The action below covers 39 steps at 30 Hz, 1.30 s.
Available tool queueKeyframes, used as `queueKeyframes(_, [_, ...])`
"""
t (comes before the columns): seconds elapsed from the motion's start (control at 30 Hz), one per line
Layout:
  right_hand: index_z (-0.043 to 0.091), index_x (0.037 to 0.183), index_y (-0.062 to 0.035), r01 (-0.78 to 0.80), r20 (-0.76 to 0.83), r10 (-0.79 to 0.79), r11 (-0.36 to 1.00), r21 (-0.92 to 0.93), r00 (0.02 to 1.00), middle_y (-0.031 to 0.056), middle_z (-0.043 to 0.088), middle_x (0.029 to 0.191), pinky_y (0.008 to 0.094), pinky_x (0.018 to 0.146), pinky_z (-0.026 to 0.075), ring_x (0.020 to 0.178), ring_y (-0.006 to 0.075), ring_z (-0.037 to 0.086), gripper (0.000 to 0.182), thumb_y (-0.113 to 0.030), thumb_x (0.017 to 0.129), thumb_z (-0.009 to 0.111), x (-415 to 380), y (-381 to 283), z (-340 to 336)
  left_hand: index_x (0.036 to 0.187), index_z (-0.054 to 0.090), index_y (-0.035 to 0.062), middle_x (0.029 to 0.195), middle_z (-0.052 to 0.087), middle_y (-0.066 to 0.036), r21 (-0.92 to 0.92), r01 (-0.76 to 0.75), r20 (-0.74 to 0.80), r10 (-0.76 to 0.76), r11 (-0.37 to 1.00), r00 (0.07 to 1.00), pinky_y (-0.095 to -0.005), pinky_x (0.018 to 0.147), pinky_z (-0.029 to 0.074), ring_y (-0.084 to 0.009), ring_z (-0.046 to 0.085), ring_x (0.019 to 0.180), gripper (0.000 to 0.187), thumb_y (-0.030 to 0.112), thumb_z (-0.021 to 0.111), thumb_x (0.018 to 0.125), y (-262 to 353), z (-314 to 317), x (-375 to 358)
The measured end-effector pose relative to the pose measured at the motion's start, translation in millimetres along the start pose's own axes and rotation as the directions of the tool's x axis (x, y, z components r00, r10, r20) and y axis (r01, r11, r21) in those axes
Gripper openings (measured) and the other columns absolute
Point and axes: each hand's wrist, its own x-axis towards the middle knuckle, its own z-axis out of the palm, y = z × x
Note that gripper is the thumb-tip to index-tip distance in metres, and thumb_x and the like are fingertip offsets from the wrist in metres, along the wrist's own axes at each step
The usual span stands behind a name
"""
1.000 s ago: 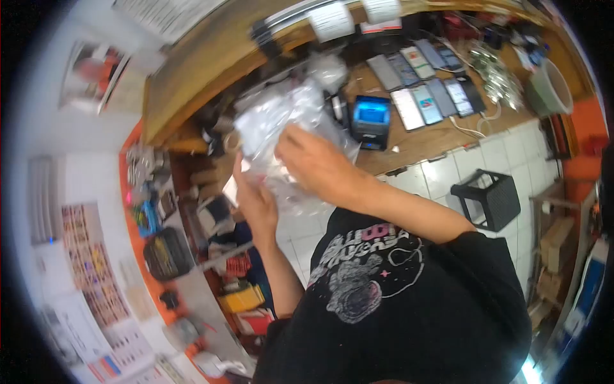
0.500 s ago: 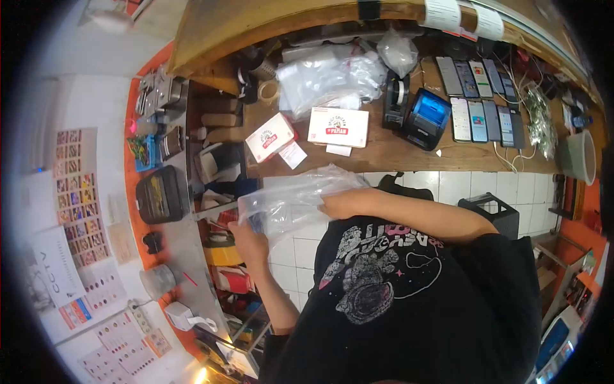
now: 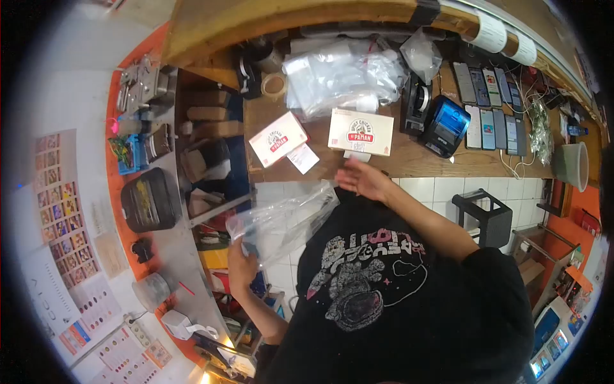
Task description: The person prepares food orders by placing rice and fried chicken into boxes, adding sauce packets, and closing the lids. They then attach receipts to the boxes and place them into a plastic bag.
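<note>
My left hand (image 3: 242, 265) grips one end of a clear plastic bag (image 3: 284, 221), which stretches out in front of my body. Near the table's front edge, my right hand (image 3: 363, 179) has its fingers apart and holds nothing. Just beyond it lies a white and red food box (image 3: 361, 132) with a paper slip (image 3: 357, 155) partly under its front edge. A second food box (image 3: 277, 139) sits at an angle to the left, a printed receipt (image 3: 303, 159) by its corner.
A heap of clear plastic bags (image 3: 339, 77) lies behind the boxes. To the right stand a tape dispenser (image 3: 417, 105), a blue-topped printer (image 3: 446, 127) and several phones (image 3: 488, 128) with cables. A roll of tape (image 3: 274, 85) is at the left; a black stool (image 3: 484, 214) stands on the floor.
My right hand has let go of the plastic bag and moved towards the right-hand box, its fingers spreading. My left hand keeps the bag, which now hangs lower. The view has shifted slightly.
</note>
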Motion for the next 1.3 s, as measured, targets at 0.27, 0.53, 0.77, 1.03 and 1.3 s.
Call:
queueKeyframes(0.27, [0.049,0.128,-0.0107,0.369,-0.261,-0.317,0.912,0.179,0.912,0.0145,0.055,0.120,0.0437,0.093,0.053,0.104,0.0312,0.059,0.056,-0.039,0.086,0.073,57,-43,-7,0.145,0.037,0.0008,0.150,0.038,-0.020,-0.387,-0.340,0.214,0.442,0.857,0.871,-0.0344,0.112,0.027,-0.0309,0.034,0.141,0.068,-0.001,0.060,0.081,81,6,93])
queueKeyframes(0.53, [0.061,0.114,0.0013,0.157,-0.140,-0.604,0.413,-0.897,0.784,0.0107,0.067,0.101,0.0330,0.086,0.052,0.095,0.0207,0.065,0.038,-0.028,0.090,0.066,-95,-121,46,0.145,0.030,-0.0025,0.148,0.033,-0.029,-0.410,-0.522,0.322,0.654,0.748,0.684,-0.0411,0.114,0.027,-0.0401,0.031,0.140,0.073,0.003,0.061,0.079,122,70,154])
queueKeyframes(0.77, [0.066,0.101,0.0024,0.038,0.135,-0.300,-0.308,-0.951,0.944,0.0147,0.070,0.091,0.0337,0.078,0.053,0.085,0.0264,0.068,0.019,-0.008,0.088,0.057,-57,-43,109,0.147,0.011,-0.0074,0.148,0.025,-0.035,-0.389,-0.529,0.409,0.656,0.754,0.634,-0.0412,0.115,0.025,-0.0443,0.024,0.142,0.089,0.004,0.062,0.075,139,123,174])
queueKeyframes(1.03, [0.063,0.117,-0.0011,-0.210,0.197,-0.437,-0.720,-0.661,0.878,0.0199,0.065,0.114,0.0407,0.087,0.052,0.103,0.0299,0.064,0.032,-0.011,0.088,0.055,-36,-5,1,0.149,0.011,-0.0059,0.147,0.025,-0.037,-0.193,-0.492,0.379,0.527,0.849,0.761,-0.0455,0.114,0.029,-0.0493,0.026,0.138,0.085,-0.006,0.054,0.076,137,92,145])
queueKeyframes(1.3, [0.024,0.150,-0.0108,-0.123,0.378,-0.380,-0.824,-0.554,0.844,0.0189,0.047,0.137,0.0453,0.105,0.039,0.126,0.0362,0.047,0.091,-0.004,0.073,0.072,-9,-149,109,0.153,0.023,0.0203,0.148,0.012,-0.042,-0.366,-0.540,0.289,0.644,0.758,0.708,-0.0484,0.108,0.036,-0.0549,0.030,0.133,0.092,-0.006,0.060,0.072,144,114,148])
